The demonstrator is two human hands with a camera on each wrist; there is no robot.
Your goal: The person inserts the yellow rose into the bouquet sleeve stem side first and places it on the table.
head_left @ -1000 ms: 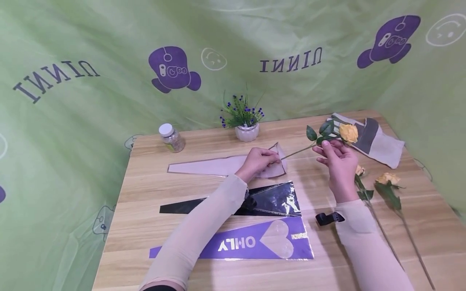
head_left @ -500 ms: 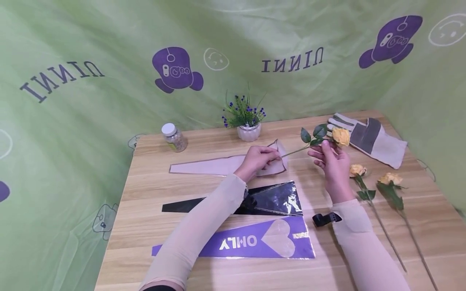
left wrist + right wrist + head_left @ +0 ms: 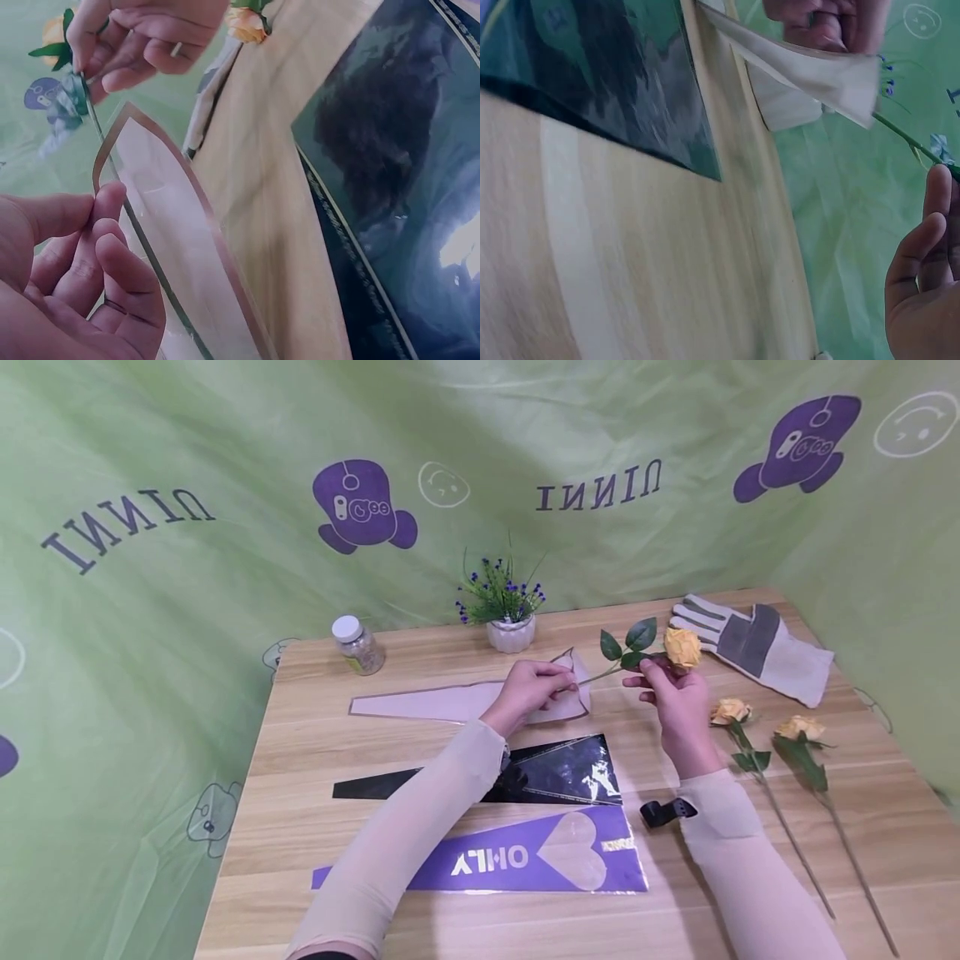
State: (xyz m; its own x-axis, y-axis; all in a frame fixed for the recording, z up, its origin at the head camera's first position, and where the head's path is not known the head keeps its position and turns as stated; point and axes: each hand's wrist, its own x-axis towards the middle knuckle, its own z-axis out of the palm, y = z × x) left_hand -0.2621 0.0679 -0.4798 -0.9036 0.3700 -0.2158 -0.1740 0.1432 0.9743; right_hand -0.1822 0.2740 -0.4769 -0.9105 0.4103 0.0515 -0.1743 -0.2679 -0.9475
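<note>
Your right hand [image 3: 681, 708] pinches the yellow rose [image 3: 682, 647] by its stem near the bloom, fingers bent; your left hand [image 3: 528, 693] pinches the rim of the pale sleeve [image 3: 427, 700]. Over the last second the rose has moved left toward that rim, so its stem seems to be sliding deeper inside. The bloom sits just past your right hand, leaves outside the sleeve's mouth, over the table [image 3: 277, 843].

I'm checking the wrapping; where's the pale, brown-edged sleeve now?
In the head view, the pale sleeve is just beyond the black sleeve, narrow end to the left, its wide right end pinched by the left hand.
</note>
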